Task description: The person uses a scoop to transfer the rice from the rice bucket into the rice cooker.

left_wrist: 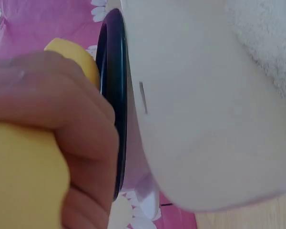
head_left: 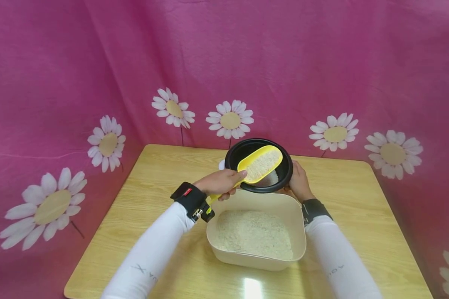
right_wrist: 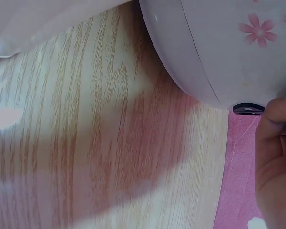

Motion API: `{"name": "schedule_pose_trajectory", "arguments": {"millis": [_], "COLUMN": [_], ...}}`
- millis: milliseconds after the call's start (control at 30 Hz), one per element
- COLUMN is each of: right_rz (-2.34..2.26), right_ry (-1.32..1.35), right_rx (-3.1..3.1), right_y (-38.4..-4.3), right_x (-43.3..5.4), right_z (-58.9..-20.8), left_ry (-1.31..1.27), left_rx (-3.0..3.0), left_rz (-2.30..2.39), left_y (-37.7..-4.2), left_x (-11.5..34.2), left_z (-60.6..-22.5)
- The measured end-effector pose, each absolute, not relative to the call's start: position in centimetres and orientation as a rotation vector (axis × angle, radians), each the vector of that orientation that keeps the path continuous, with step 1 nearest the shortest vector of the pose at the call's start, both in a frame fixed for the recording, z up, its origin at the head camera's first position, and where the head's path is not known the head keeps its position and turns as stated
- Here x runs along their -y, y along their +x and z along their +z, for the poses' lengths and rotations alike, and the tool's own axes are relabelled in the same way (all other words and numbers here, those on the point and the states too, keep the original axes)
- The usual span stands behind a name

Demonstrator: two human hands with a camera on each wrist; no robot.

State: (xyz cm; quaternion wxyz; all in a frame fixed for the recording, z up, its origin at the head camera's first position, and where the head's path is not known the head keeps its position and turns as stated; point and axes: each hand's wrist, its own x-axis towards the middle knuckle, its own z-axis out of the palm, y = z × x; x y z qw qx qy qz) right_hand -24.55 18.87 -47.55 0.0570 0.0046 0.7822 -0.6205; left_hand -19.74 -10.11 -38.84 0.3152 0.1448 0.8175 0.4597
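Observation:
My left hand [head_left: 218, 183] grips the handle of a yellow scoop [head_left: 263, 165] loaded with pale rice-like grain. The scoop is over the open mouth of a rice cooker [right_wrist: 200, 43], whose body is white with pink flowers and whose rim [head_left: 289, 174] is black. Some whitish grain [head_left: 271, 178] shows inside, partly hidden by the scoop. At the cooker's right side, my right hand [head_left: 300, 182] holds it with curled fingers; the right wrist view shows this hand [right_wrist: 279, 157] beside a black fitting [right_wrist: 248, 109]. The cooker's mouth leans towards me.
Just in front of the cooker, a cream plastic bin [head_left: 299, 232] stands between my forearms, with a bed of pale grain [head_left: 254, 232] in it. Both sit on a wooden table [head_left: 164, 187]. Pink cloth [head_left: 269, 66] with daisies surrounds the table's back and sides.

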Motion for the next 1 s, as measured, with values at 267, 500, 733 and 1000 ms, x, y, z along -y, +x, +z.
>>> {"name": "schedule_pose_trajectory", "arguments": {"millis": [267,500,733,1000], "right_rz": [-1.885,-1.876,-1.892,-1.890], "right_ry": [0.032,-0.015,-0.001,0.024], "right_rx": [-2.369,-2.431,-2.384,-2.350], "right_y": [-25.2,-26.7,-26.5,-25.3], "right_x": [-19.0,-19.9,-19.9,-19.3], "right_z": [-48.4,-51.3,-50.7,-48.6], "left_ry": [0.277,0.226,0.145,0.118], "left_rx": [-2.252,-2.404,-2.513,-2.621], "left_rz": [1.212,1.100,0.964,0.807], "left_y": [-20.8,-21.7,-22.6,-22.9], "left_x": [10.6,10.6,9.5,9.2], "left_z": [-39.1,-38.7,-37.6,-37.5]}}
